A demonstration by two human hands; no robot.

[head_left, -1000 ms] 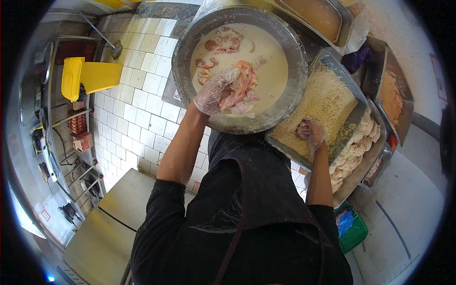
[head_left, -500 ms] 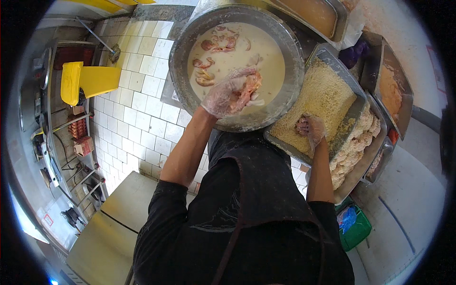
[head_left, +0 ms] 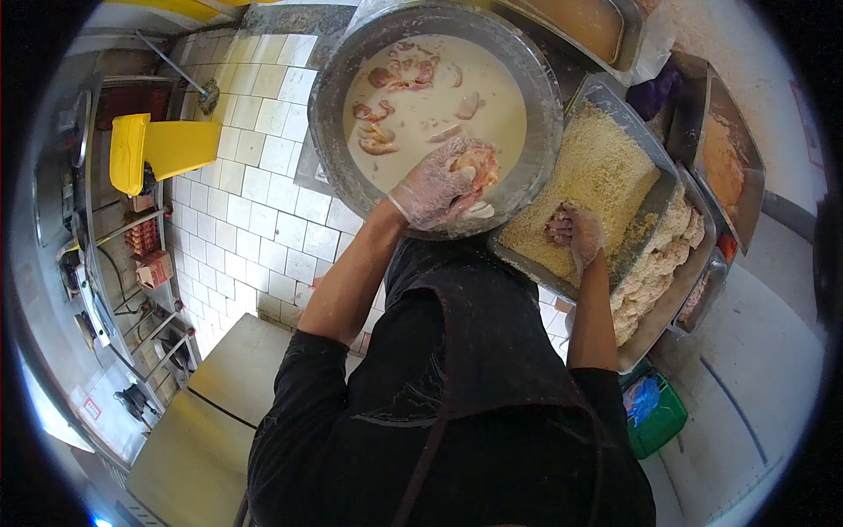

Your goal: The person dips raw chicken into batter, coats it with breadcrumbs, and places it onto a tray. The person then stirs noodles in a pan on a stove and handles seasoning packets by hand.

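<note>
From my remote post, I am watching the left hand [head_left: 436,186] carrying raw meat [head_left: 479,167] across the metal basin [head_left: 543,123], bringing it nearer the crumb tray [head_left: 532,271]. The left fingers are gripping it; it is bulging past their tips, over pale batter [head_left: 496,97]. The right hand [head_left: 581,237] is resting in crumbs [head_left: 601,162], fingers curling; whether they're holding anything, I cannot tell.

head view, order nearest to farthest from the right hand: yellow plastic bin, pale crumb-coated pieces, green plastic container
1. Pale crumb-coated pieces: just right of the right hand
2. Green plastic container: lower right
3. Yellow plastic bin: far left of the picture
</note>
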